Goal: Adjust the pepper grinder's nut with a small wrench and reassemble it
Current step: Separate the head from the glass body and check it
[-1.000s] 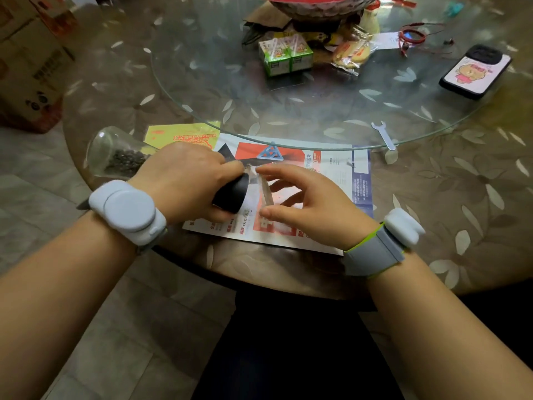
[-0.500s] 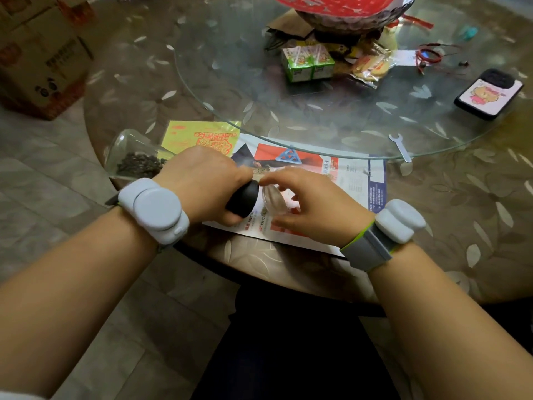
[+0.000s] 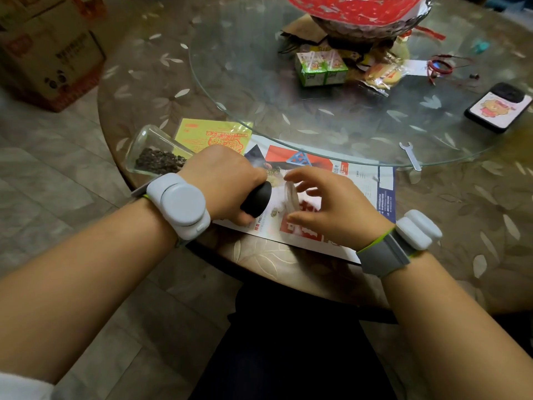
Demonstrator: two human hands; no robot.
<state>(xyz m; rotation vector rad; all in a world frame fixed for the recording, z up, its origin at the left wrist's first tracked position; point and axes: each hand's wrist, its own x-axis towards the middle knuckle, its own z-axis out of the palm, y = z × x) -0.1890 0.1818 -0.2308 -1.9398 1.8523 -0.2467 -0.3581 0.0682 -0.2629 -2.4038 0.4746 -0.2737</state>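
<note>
The pepper grinder (image 3: 202, 168) lies on its side at the near-left edge of the bench (image 3: 476, 212), glass body with peppercorns pointing far-left and its black head (image 3: 257, 199) pointing right, probably so the working end faces the other hand. The left hand (image 3: 227, 183) grips it around the neck, fingers wrapped over the black head, which pins it against rolling. The right hand (image 3: 331, 209) pinches a small clear cap (image 3: 291, 196) between thumb and fingertips, just beside the head but not yet on it; this looks like the reassembly step. A printed leaflet (image 3: 360, 197) lies under both hands, catching the ground pepper specks scattered there. The small wrench (image 3: 411, 155) rests well apart to the far right, at the rim of the glass turntable (image 3: 230, 90), suggesting the nut work is finished.
</note>
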